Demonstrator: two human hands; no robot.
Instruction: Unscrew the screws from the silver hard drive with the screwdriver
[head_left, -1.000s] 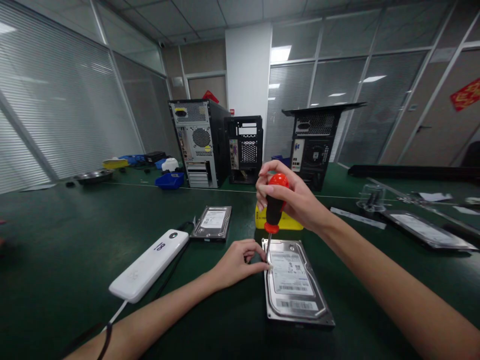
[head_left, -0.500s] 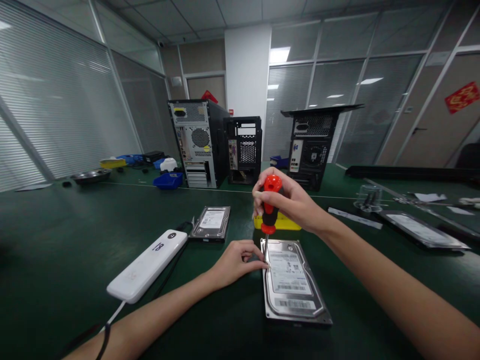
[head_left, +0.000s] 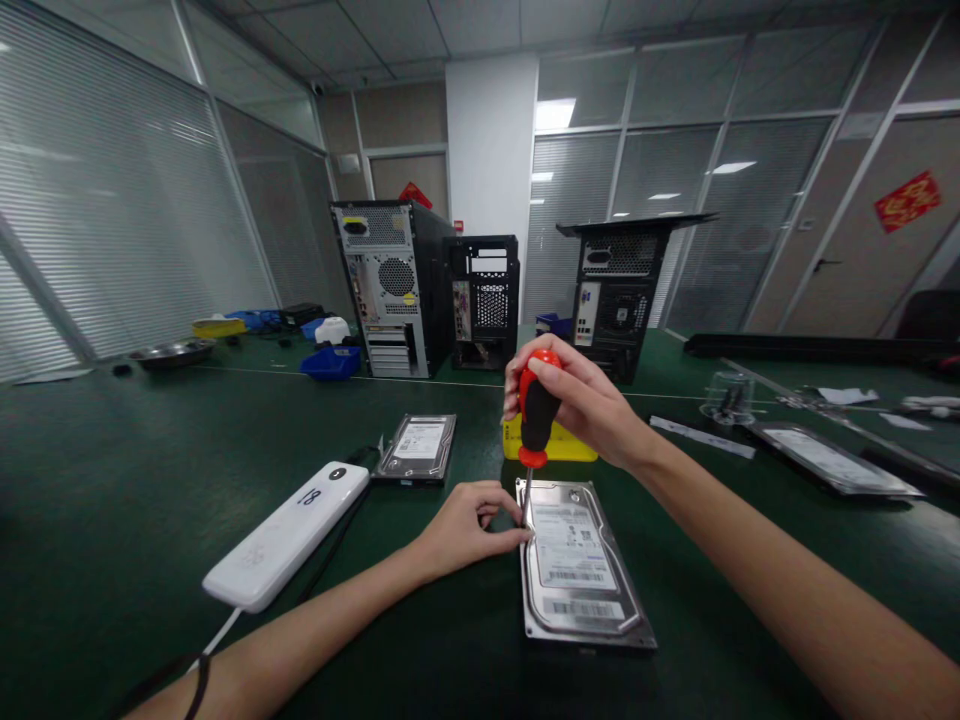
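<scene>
White power bank (head_left: 287, 535) beside second drive (head_left: 417, 445).

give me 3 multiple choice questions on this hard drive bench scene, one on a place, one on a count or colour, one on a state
1. Where is the yellow box?
A. just behind the near hard drive
B. on a computer tower
C. beside the white device

2. How many computer towers stand at the back?
A. one
B. three
C. five

3. How is the screwdriver held?
A. lying flat on the table
B. upright in the right hand, tip at the drive's corner
C. in the left hand

Answers:
1 A, it sits directly past the drive's far edge.
2 B, three cases are in a row.
3 B, the right hand grips the handle while the left hand steadies the tip.
</scene>
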